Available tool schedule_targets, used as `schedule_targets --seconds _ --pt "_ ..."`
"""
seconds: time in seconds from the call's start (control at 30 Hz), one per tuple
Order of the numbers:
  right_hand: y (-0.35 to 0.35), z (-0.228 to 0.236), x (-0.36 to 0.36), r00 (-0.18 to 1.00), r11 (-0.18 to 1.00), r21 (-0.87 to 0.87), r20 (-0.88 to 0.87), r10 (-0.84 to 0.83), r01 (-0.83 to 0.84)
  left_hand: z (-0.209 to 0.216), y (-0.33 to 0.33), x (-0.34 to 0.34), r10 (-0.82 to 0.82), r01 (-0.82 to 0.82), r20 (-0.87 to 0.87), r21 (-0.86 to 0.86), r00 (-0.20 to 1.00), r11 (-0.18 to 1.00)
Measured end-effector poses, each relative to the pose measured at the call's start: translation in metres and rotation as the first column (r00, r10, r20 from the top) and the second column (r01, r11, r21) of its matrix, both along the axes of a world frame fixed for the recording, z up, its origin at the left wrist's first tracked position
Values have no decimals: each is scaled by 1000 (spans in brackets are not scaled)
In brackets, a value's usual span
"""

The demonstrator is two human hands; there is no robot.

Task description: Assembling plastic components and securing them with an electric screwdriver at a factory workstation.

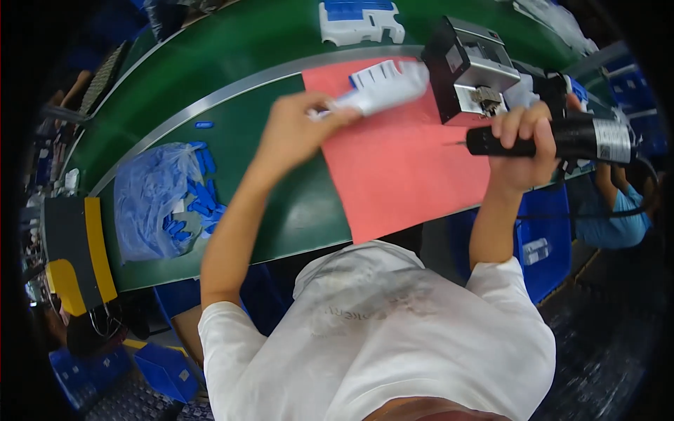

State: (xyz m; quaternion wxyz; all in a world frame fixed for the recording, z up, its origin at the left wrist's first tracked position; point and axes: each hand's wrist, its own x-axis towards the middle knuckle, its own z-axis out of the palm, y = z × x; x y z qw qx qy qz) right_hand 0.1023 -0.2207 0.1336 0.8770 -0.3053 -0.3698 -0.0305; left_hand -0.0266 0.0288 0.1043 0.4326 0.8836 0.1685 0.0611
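My left hand [302, 123] grips the near end of a white plastic housing [393, 91] with a blue part and slots along one side; it is somewhat blurred and tilted over the pink mat [393, 168]. In my right hand [525, 144] is a black electric screwdriver [576, 139], fingers wrapped round its body. Its thin bit points left above the mat, apart from the housing. A black and silver boxy machine [474, 70] stands just beyond the right hand, at the mat's far right corner.
A clear bluish plastic bag [151, 203] with several small blue parts [202, 200] lies on the green bench at left. Another white and blue housing [361, 22] rests on the far green belt. A cable [649, 200] hangs from the screwdriver. Blue bins [547, 238] stand below the bench edge.
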Motion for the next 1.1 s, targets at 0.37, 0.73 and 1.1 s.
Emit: schedule_targets --seconds 0.37,0.73,1.1 --pt "-15 -79 4 968 778 -617 -98 -230 122 -19 156 56 257 -409 371 426 892 807" --pt "-97 -133 20 771 321 -799 257 -583 509 -87 201 138 62 -492 513 771 856 405" --pt "-150 -110 50 536 -296 -772 613 -580 563 -72 193 312 -250 389 -301 641 920 662"
